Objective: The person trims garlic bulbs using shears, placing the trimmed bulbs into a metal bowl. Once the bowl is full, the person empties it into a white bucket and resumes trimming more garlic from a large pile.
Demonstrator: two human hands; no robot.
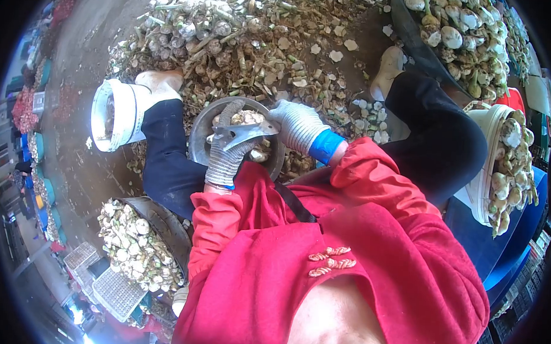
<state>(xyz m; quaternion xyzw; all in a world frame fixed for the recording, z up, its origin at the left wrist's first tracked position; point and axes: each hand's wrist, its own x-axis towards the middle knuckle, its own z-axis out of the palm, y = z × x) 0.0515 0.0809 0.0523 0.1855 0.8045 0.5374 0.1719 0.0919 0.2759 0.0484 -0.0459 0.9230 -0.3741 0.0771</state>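
Observation:
My right hand (299, 127), in a pale glove with a blue cuff, is closed on the end of a metal cutting tool (247, 134). The tool reaches left across my left hand (225, 162), also gloved. The fingers of my left hand are bent together beneath and beside the metal; what they hold is hidden. Both hands are over a round metal bowl (199, 146) between my legs. Pale garlic bulbs (249, 117) lie inside the bowl, partly covered by the hands and the tool.
Garlic with stems (189, 29) is heaped ahead, with cut stems and skins (273, 63) across the floor. A white bucket (129, 115) stands left. A full container of garlic (140, 246) sits lower left. At right are a dark container (418, 40) and a white bucket (480, 143), both heaped with garlic.

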